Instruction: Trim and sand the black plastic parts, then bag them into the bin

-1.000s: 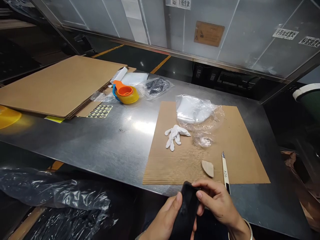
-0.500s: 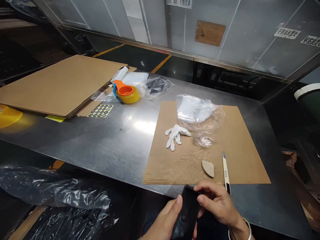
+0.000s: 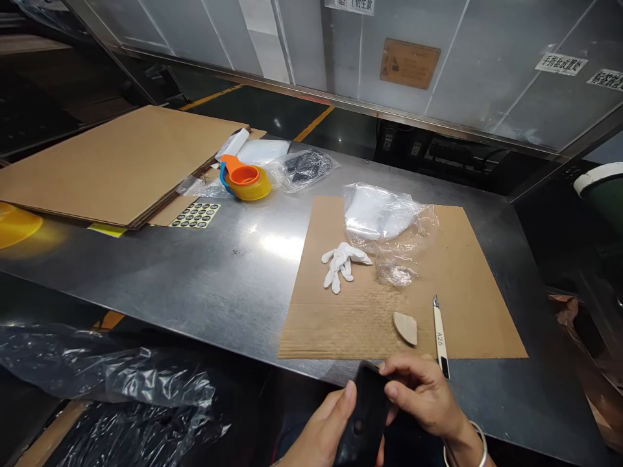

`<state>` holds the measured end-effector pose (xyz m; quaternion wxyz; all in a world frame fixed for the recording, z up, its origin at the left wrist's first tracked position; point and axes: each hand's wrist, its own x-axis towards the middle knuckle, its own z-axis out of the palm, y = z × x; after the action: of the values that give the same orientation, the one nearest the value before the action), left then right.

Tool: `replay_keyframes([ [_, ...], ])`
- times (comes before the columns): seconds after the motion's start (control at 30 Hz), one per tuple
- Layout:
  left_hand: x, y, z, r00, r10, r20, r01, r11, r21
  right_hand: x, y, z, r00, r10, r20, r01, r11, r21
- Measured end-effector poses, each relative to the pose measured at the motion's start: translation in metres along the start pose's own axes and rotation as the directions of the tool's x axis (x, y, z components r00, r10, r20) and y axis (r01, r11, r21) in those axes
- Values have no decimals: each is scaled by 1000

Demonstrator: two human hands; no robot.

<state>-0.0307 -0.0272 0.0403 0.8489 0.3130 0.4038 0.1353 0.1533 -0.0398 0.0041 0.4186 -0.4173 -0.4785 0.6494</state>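
My left hand (image 3: 327, 425) is wrapped around a long black piece (image 3: 361, 415) with a rounded end and a small round spot on its face; its exact kind I cannot make out. The thumb lies along the left edge, and fingertips show on the far side. At the upper right edge of the same piece, my right hand (image 3: 428, 395) pinches with thumb and index finger. Just beyond the hands, a tan wedge-shaped pad (image 3: 405, 329) and a white-handled craft knife (image 3: 440, 340) marked A26 lie on a cardboard sheet (image 3: 335, 324).
White gloves (image 3: 341, 263) and clear plastic bags (image 3: 382, 214) rest on the cardboard. To the left on the metal table (image 3: 195, 292) are a tape dispenser (image 3: 246, 180), a sticker sheet (image 3: 196, 215) and stacked cardboard (image 3: 131, 162). Black plastic film (image 3: 146, 415) hangs at lower left.
Almost nothing differs. Both hands and the black piece have shifted very slightly, with the same grip.
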Motion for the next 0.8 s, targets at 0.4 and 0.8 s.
replay_keyframes([
  [0.4, 3, -3, 0, 999, 22, 24, -20, 995, -96, 0, -3, 2, 998, 54, -29, -53, 998, 29],
  [0.8, 30, 14, -12, 959, 86, -271, -244, 738, -629, 10, 25, -69, 710, -311, -631, -470, 457, -755],
])
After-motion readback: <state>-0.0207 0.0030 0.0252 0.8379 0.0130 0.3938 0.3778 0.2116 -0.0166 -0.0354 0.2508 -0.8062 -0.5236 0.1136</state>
